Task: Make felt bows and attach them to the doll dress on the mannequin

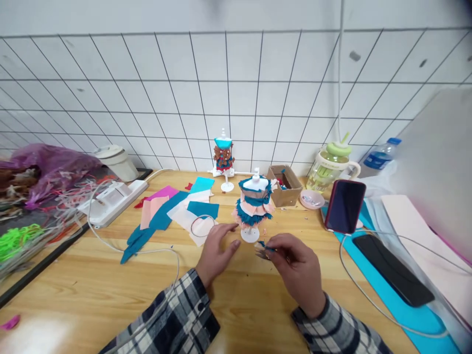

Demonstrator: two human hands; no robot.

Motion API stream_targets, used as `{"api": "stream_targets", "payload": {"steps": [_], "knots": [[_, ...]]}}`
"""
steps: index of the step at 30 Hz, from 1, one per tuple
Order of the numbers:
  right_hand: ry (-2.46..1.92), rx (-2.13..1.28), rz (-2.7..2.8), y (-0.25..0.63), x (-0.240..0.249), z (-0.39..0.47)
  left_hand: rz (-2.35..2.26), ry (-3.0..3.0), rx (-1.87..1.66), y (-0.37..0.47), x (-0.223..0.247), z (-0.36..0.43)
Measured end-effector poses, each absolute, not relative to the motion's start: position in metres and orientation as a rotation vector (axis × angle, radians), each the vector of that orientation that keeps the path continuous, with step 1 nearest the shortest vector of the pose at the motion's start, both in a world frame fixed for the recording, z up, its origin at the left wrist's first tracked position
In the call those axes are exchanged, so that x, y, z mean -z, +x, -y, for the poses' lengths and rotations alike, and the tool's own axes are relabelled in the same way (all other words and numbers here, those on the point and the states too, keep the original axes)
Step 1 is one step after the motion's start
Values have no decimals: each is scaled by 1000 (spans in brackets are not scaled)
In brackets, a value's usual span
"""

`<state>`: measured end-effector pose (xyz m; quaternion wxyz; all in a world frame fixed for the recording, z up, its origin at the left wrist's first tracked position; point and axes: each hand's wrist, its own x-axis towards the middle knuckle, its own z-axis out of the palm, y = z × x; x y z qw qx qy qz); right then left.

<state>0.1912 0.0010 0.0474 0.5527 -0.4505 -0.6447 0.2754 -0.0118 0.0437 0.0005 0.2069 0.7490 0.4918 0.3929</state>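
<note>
A small white dress form (254,201) stands upright on the wooden table, dressed in ruffled teal and pale pink pieces. My left hand (217,250) is beside its base on the left, fingers apart, holding nothing. In my right hand (295,263), the thumb and fingers pinch a small teal scrap (263,246), just right of the base. Something thin and greyish shows below that scrap, too blurred to name. Behind, a second dress form (223,160) wears teal, brown and red pieces. Teal sheets (162,216) and pale pink sheets (184,216) lie left of my left hand.
A cardboard box (285,194), a pink dish (311,199) and a green-lidded jug (328,167) line the back right. A propped phone (344,206) and a black phone (393,268) are at right. A power strip (114,206) sits left, its cable crossing the table.
</note>
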Motion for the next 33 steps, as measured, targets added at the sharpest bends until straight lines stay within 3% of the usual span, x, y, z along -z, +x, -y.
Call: {"api": "stream_targets", "payload": {"steps": [8,20,33], "knots": [[-1071,-690,1349,166,-104,-48,-1139,2151,-1081,48,14,-87],[-1078,-637,1222,183,-109,-56,-1277,1844,-956,31,25,-78],[-1089,-614,1151,181,-108,-59,-1268,1937,-969,32,19,-73]]}}
